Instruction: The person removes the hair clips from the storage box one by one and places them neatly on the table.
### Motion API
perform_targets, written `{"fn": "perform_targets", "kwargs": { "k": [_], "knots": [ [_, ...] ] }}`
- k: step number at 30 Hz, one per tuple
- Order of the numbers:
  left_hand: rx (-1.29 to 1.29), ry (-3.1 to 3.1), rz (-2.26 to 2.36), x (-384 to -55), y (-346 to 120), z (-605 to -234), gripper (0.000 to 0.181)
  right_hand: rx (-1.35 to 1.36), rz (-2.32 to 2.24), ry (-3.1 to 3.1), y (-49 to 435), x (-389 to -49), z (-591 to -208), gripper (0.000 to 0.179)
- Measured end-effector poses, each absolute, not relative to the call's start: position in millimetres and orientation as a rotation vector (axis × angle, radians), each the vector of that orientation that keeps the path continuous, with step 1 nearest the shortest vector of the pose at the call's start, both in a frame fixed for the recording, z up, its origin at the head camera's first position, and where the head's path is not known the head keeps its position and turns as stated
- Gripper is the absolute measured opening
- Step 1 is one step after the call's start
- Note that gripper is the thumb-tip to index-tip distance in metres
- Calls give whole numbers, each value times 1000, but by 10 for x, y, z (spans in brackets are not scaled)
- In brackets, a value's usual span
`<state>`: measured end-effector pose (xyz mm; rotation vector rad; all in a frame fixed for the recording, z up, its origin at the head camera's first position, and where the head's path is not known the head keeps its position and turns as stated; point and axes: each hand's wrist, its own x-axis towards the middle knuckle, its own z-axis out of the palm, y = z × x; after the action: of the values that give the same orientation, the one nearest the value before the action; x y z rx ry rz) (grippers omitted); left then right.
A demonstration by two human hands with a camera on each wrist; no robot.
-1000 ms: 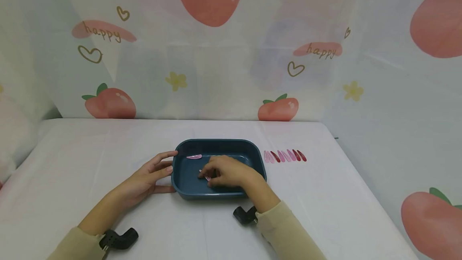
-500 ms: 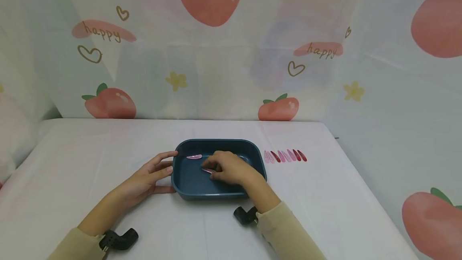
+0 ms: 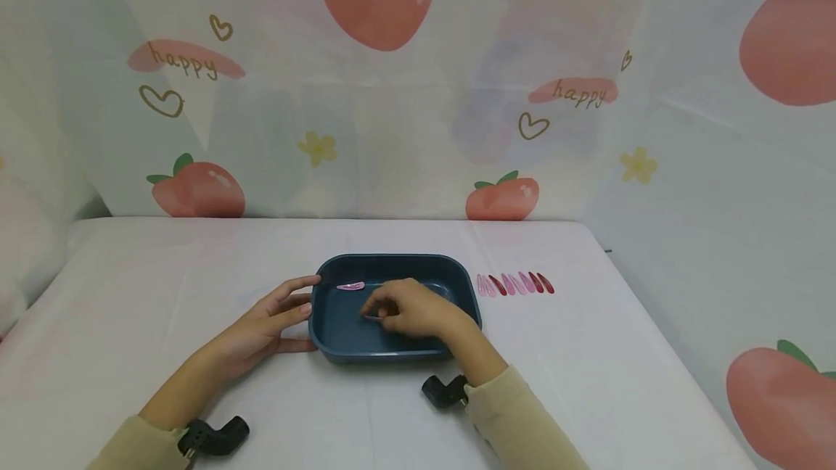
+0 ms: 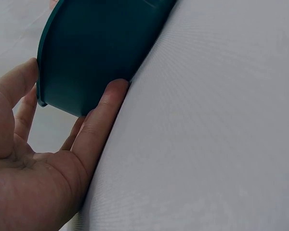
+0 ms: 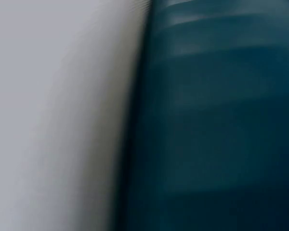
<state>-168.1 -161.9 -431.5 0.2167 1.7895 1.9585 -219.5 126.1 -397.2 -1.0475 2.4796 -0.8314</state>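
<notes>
A dark blue-green tray (image 3: 379,356) with rounded corners rests on the white cloth. Against its left end lie the extended fingers of my left hand (image 3: 264,325); in the left wrist view that hand (image 4: 43,168) touches the outer wall (image 4: 82,57). My right hand (image 3: 418,308) is inside the tray, its thumb and fingers pinching a pink snap hair clip (image 3: 373,318), mostly hidden by the fingers. Another pink hair clip (image 3: 350,286) lies on the tray floor near the back left. The right wrist view shows only the blurred tray wall (image 5: 207,144) and cloth.
Right of the tray, several pink and red hair clips (image 3: 516,283) lie in a slanting row on the white-covered table (image 3: 620,368). A patterned cloth backdrop (image 3: 405,114) stands behind the table's far edge. Black wrist cameras (image 3: 215,436) sit at both cuffs.
The right hand, with the pink clip at its fingertips, rose slightly toward the back of the tray, then came forward again; the clip turned and shows less. The left hand stayed put.
</notes>
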Motion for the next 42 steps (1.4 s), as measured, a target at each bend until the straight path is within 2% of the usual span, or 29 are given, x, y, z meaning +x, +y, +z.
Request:
{"fn": "perform_targets", "kwargs": {
  "k": [6, 13, 20, 27, 31, 42],
  "knots": [
    [207, 1790, 1974, -1688, -1635, -4307, 55, -1045, -1239, 2260, 1295, -2266, -3888, 25],
    [200, 1796, 1957, -1688, -1611, -4321, 56, -832, -1648, 2116, 1506, -2272, -3718, 31],
    [205, 1785, 1964, -1689, -1599, -4336, 57, -773, -1702, 2161, 1946, -2318, -3664, 31],
    [220, 1782, 1965, -1679, -1634, -4347, 55, -513, -1814, 2217, 2373, -2346, -3698, 38],
    [221, 1795, 1953, -1651, -1663, -4343, 55, -415, -1857, 2251, 2465, -2328, -3677, 37],
    [246, 1779, 1955, -1677, -1648, -4344, 57, -366, -1917, 2249, 2585, -2381, -3655, 33]
  ]
}}
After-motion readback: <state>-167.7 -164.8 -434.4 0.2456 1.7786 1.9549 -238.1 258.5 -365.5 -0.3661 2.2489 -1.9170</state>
